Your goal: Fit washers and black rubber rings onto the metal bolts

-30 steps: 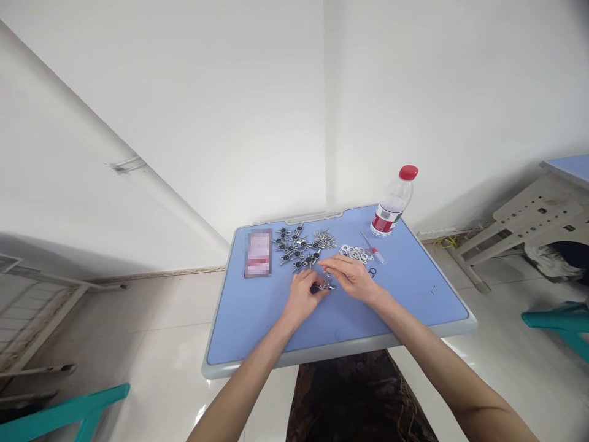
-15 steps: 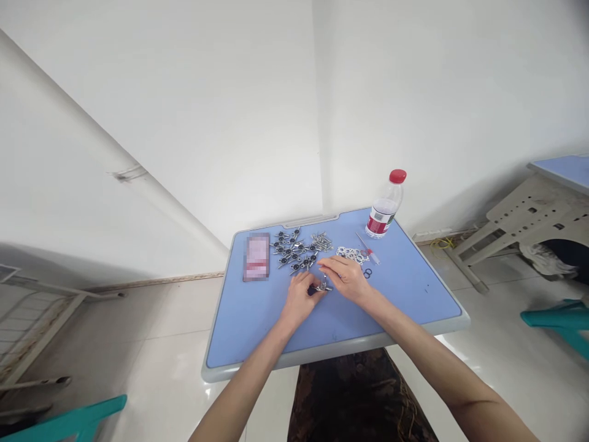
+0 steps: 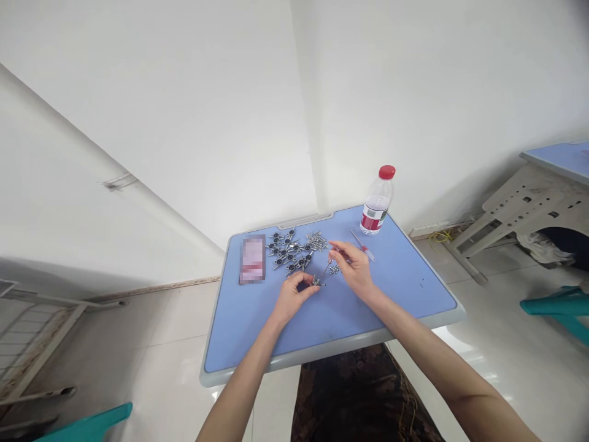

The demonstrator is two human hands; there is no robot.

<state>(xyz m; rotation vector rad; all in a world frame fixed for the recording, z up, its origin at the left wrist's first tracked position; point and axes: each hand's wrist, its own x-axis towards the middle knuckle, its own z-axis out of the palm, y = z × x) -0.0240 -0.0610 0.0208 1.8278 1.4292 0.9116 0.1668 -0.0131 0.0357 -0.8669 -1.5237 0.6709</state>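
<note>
A person sits at a blue plastic desk top with a grey rim (image 3: 396, 288), seen from above. Half a second ago both hands were huddled low and close together near the middle of the desk. Now they have drawn a little apart and risen.

The left hand (image 3: 292, 296) pinches a small silver metal fitting with a dark centre (image 3: 316, 282), just above the middle of the desk. The right hand (image 3: 355, 267) pinches a thin silvery metal rod (image 3: 328, 266), its lower tip slanting down to the fitting. Whether the two touch is too small to tell. This looks like lining one piece up with the other, not pressing them on the desk.

Toward the far edge lie a heap of similar metal fittings (image 3: 286, 252), a cluster of silver screws (image 3: 317, 240), a red-handled screwdriver (image 3: 363, 248) and a blurred pink card (image 3: 252, 259). A clear plastic bottle with a red cap (image 3: 377, 202) stands at the far right corner.
</note>
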